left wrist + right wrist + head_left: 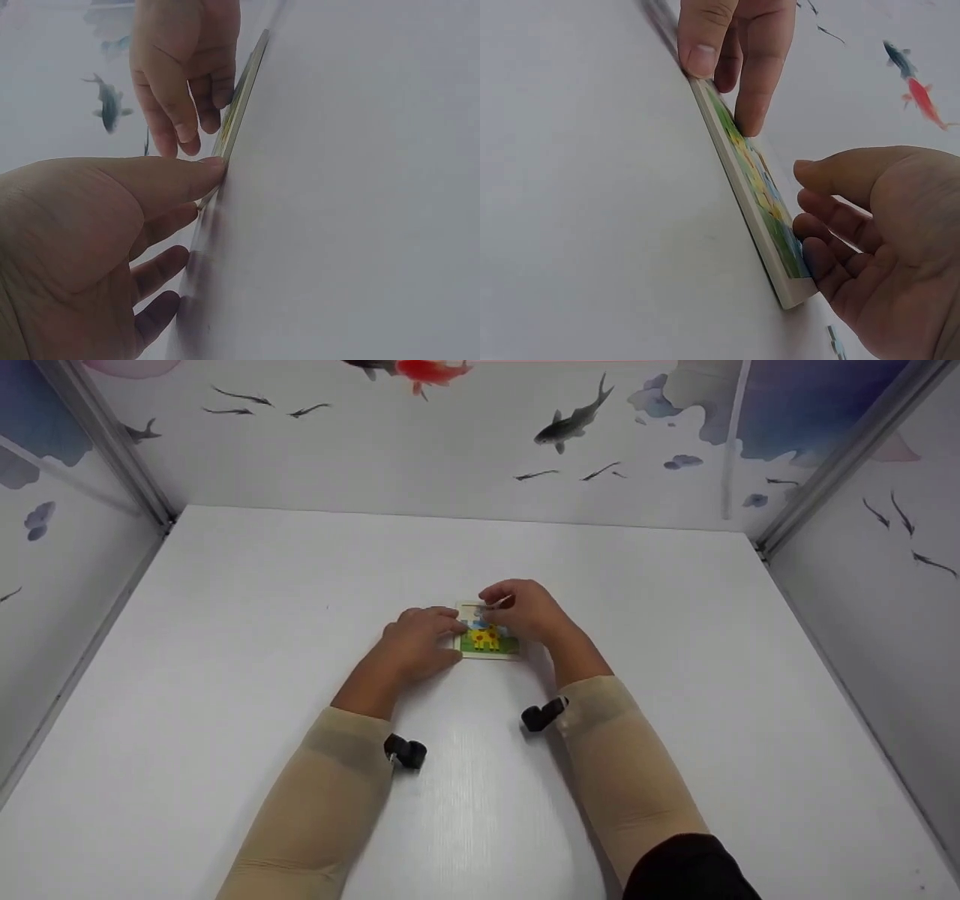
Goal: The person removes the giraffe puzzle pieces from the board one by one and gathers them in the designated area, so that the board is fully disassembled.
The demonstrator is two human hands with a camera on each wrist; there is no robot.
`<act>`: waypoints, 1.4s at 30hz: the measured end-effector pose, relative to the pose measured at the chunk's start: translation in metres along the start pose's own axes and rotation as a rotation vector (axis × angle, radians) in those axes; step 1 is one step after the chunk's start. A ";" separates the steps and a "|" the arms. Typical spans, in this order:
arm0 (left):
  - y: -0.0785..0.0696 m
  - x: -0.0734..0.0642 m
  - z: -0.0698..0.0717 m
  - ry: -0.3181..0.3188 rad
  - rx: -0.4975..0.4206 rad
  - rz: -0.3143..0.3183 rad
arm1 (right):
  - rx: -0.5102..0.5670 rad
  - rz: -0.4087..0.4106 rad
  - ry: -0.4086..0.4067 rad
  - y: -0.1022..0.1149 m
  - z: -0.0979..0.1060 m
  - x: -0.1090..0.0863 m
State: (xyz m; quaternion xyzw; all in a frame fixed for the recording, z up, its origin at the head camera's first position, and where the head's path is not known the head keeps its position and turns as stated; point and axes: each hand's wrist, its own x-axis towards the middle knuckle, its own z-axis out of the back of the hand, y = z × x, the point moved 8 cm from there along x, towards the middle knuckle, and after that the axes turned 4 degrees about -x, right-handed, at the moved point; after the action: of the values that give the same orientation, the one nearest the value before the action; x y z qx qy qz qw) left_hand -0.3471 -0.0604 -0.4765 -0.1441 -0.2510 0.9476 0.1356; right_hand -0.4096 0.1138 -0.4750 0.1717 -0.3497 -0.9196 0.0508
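Note:
A small flat picture puzzle board (489,649) with a yellow giraffe on green grass lies on the white table. At its left side rests my left hand (422,641), fingers fairly straight. Its thumb (701,60) touches the near left corner, and a fingertip (751,124) presses on the picture. Over the board's upper right part is my right hand (531,611), loosely bent, thumb and index tips near each other. The right wrist view shows nothing between them. Its lower fingers (821,262) are right at the board's right edge. The right hand hides the picture's upper right part.
The white table (225,607) is enclosed by white panels (480,450) painted with fish, with metal posts (847,450) at the back corners. Both forearms wear beige sleeves (322,802), each with a small black camera (406,752) near the wrist.

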 end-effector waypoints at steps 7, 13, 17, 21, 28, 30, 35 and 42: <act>-0.001 -0.001 0.001 -0.003 -0.004 0.003 | -0.108 0.064 0.045 0.002 -0.005 0.002; -0.001 0.001 0.000 0.007 0.005 0.032 | -0.156 0.105 0.079 0.003 -0.009 0.002; 0.000 0.002 -0.001 0.004 0.002 0.045 | -0.177 0.113 0.090 0.005 -0.010 0.002; 0.000 0.002 0.000 0.001 -0.004 0.044 | -0.186 0.122 0.088 0.006 -0.011 0.003; 0.000 0.001 0.000 -0.011 0.006 0.037 | -0.187 0.133 0.082 0.006 -0.013 0.004; 0.000 0.000 0.000 -0.010 0.002 0.039 | -0.196 0.134 0.083 0.006 -0.013 0.004; -0.001 -0.001 0.000 -0.013 -0.007 0.033 | -0.200 0.130 0.093 0.007 -0.013 0.003; 0.000 -0.001 0.000 -0.011 -0.008 0.015 | -0.201 0.136 0.100 0.008 -0.012 0.004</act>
State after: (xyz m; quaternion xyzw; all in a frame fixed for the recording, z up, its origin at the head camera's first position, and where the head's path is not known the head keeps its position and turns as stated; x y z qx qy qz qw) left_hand -0.3462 -0.0608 -0.4761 -0.1413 -0.2545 0.9483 0.1265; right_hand -0.4089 0.0994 -0.4794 0.1871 -0.2635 -0.9348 0.1475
